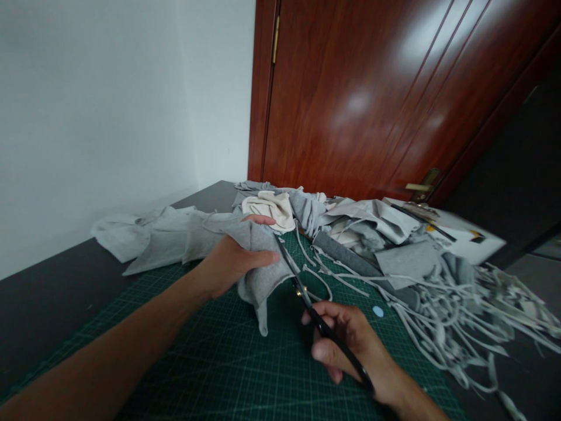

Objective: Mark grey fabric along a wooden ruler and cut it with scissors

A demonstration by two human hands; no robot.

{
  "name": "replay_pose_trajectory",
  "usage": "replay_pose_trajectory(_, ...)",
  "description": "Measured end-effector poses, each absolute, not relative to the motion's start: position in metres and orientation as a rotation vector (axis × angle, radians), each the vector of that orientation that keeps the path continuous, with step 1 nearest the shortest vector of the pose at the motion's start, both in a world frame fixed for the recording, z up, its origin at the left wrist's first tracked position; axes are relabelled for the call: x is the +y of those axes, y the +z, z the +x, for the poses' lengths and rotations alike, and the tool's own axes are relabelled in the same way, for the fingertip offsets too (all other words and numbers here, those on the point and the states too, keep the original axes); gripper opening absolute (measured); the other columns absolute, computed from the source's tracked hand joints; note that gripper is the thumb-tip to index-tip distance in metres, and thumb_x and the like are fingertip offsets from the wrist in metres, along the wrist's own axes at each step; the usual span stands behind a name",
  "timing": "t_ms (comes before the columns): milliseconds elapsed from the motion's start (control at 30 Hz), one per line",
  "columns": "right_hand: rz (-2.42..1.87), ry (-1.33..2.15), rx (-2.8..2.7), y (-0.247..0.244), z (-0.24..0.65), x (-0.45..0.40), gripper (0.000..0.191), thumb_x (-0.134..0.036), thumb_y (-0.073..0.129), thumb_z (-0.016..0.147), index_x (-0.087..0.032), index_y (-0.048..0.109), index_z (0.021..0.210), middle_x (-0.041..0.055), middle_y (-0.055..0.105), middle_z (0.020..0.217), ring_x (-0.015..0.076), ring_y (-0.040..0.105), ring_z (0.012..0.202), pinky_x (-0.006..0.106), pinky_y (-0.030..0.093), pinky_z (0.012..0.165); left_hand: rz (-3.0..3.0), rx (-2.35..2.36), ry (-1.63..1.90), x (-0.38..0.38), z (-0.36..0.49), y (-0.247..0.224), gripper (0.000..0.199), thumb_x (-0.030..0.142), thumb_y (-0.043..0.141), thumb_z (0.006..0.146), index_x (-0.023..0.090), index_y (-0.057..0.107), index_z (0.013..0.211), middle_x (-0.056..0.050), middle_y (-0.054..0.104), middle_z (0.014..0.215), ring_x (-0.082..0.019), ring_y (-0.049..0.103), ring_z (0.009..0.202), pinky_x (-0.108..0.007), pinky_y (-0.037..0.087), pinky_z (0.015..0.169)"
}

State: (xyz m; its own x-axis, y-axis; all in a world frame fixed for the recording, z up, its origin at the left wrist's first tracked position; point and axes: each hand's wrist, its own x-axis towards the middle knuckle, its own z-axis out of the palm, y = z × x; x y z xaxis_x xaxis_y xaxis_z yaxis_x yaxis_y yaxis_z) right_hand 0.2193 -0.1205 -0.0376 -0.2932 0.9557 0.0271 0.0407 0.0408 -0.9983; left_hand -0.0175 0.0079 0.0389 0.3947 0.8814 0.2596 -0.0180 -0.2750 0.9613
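Note:
Near the middle, my left hand (pixel 234 260) grips a piece of grey fabric (pixel 267 280), thumb on top, with a narrow end of the cloth hanging down. Lower and to the right, my right hand (pixel 346 339) has its fingers round the handles of black scissors (pixel 302 295). The scissor blades point up and left, against the right edge of the grey fabric. A green cutting mat (pixel 219 362) with grid lines lies beneath both hands.
Grey fabric pieces (pixel 166 234) lie at the back left. A heap of cloth (pixel 372 219) is at the back, and many thin grey strips (pixel 456 327) spread on the right. A white box (pixel 464 234) stands behind, near a brown door (pixel 342 105).

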Motion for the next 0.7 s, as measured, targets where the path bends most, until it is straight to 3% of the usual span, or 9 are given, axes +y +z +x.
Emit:
replay_pose_trajectory(333,-1.023,1.391,-1.486,-0.0408,0.2216,-0.1203,0.056,-0.058,0.092,0.083,-0.015,0.069,0.11,-0.0076,0.057,0.063,0.0037,0.043,0.041,0.015,0.033,0.041,1.591,0.73,1.008,0.0096,-0.0224,0.0426,0.074,0.027,0.089,0.067,0.026,0.063,0.136,-0.006,0.071,0.129,-0.028,0.067,0.111,-0.043,0.051,0.1)
replay_pose_trajectory(500,-1.019,1.399,-1.479,-0.0453,0.2225,-0.1191,0.056,-0.055,0.093,0.082,-0.014,0.07,0.112,-0.0072,0.058,0.064,0.0032,0.044,0.04,0.014,0.032,0.039,1.564,0.721,1.002,0.0101,-0.0231,0.0449,0.074,0.024,0.091,0.063,0.026,0.065,0.133,-0.005,0.074,0.122,-0.03,0.067,0.112,-0.045,0.05,0.103)
replay_pose_trajectory(700,-1.017,1.398,-1.441,-0.0423,0.2208,-0.1195,0.051,-0.05,0.096,0.081,-0.016,0.069,0.108,-0.0089,0.058,0.062,0.0025,0.042,0.039,0.013,0.03,0.039,1.379,0.685,1.054,0.0078,-0.0199,0.0455,0.048,0.027,0.091,0.065,0.021,0.072,0.108,-0.003,0.077,0.101,-0.028,0.071,0.098,-0.042,0.056,0.092)
